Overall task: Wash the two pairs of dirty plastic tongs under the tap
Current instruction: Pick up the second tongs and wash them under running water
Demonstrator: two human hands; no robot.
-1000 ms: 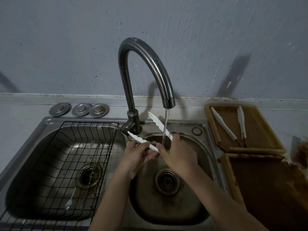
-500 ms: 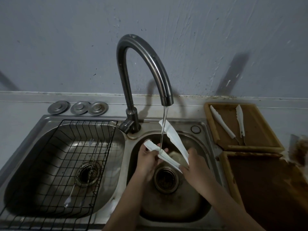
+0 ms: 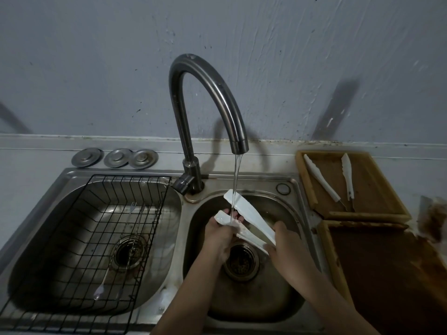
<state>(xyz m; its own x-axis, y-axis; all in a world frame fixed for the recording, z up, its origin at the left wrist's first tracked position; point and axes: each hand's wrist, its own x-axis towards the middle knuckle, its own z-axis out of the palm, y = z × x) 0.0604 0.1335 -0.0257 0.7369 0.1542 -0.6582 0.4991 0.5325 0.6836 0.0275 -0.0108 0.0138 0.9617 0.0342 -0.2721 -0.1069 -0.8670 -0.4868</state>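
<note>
A pair of white plastic tongs (image 3: 251,217) is held over the right sink basin (image 3: 290,301), its two arms spread, under the stream from the curved tap (image 3: 217,93). The water falls on the upper arm's tip. My right hand (image 3: 287,247) grips the tongs at the hinge end. My left hand (image 3: 221,234) wraps its fingers around the lower arm near its tip. A second pair of white tongs (image 3: 321,178) lies spread in a wooden tray (image 3: 309,187) to the right of the sink.
The left basin (image 3: 169,209) holds a black wire rack (image 3: 101,262) with thin utensils in it. Three metal drain lids (image 3: 115,157) lie behind it. A second, larger wooden tray (image 3: 387,274) sits at the front right, with a brown-stained object (image 3: 435,221) beside it.
Both hands and the tongs have shifted right and lower into the basin. The tongs' tips now sit under the stream, and the left hand has slid along the lower arm.
</note>
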